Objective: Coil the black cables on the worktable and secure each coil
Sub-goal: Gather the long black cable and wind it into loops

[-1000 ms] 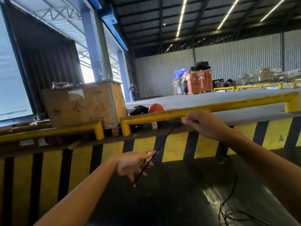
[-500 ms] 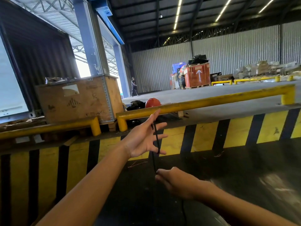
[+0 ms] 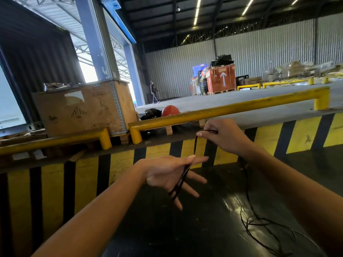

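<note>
- Warehouse dock; dark glossy surface (image 3: 194, 229) bounded by a yellow-black striped curb at the far side.
- Black cable (image 3: 181, 179) is looped over the splayed left hand (image 3: 167, 175); a few turns wound.
- Right hand (image 3: 220, 136) is pinched on the feed strand above.
- Loose tangle (image 3: 259, 225) left near right; nothing secured yet.

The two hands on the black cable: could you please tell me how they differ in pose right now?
The left hand is open, fingers spread, cable wound across its palm. The right hand is higher, closed, pinching the cable at its fingertips. Both touch the same cable, which runs between them.
</note>
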Motion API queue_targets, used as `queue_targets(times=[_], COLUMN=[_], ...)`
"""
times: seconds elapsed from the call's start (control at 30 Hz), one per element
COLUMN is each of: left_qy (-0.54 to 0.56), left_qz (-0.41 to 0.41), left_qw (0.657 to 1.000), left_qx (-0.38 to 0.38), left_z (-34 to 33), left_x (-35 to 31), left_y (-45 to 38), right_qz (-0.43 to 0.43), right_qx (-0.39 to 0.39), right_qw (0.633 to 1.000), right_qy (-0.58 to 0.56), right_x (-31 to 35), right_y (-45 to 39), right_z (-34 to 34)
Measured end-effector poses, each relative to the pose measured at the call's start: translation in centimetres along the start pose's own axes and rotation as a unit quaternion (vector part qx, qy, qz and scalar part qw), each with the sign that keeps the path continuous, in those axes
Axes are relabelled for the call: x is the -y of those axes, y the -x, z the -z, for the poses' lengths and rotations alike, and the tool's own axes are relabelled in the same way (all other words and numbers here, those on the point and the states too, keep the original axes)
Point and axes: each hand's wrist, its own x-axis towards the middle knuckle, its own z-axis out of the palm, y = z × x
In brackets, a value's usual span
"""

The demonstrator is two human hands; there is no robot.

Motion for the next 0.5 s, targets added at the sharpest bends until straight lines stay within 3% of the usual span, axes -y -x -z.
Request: queue_targets(times=[0.07, 0.13, 0.2, 0.27, 0.37, 0.43, 0.5], left_qy=[0.074, 0.165, 0.221, 0.222, 0.126, 0.000, -0.126], left_qz=[-0.084, -0.186, -0.258, -0.289, -0.269, -0.216, -0.141], left_qw=[0.993, 0.968, 0.940, 0.923, 0.915, 0.910, 0.904], left_qx=[0.036, 0.036, -0.023, -0.128, -0.273, -0.353, -0.383], left_z=[-0.3, -0.3, -0.2, 0.2, 1.1, 1.9, 2.7], left_x=[-0.8, -2.0, -3.4, -4.3, -4.1, -2.9, -1.1], left_y=[0.1, 0.4, 0.7, 0.9, 0.9, 0.9, 1.0], right_qz=[-0.013, -0.006, -0.026, -0.044, -0.021, 0.010, 0.040], right_qx=[0.015, 0.091, 0.195, 0.296, 0.369, 0.359, 0.320], right_qw=[1.000, 0.996, 0.979, 0.951, 0.925, 0.931, 0.946], right_qy=[-0.008, -0.020, -0.042, -0.082, -0.087, -0.062, -0.021], right_x=[-0.5, -0.8, 0.0, 1.6, 2.8, 2.9, 2.6], right_y=[0.9, 3.0, 5.6, 7.7, 8.4, 7.7, 6.6], right_z=[-1.6, -3.9, -6.2, -7.6, -6.9, -5.0, -2.7])
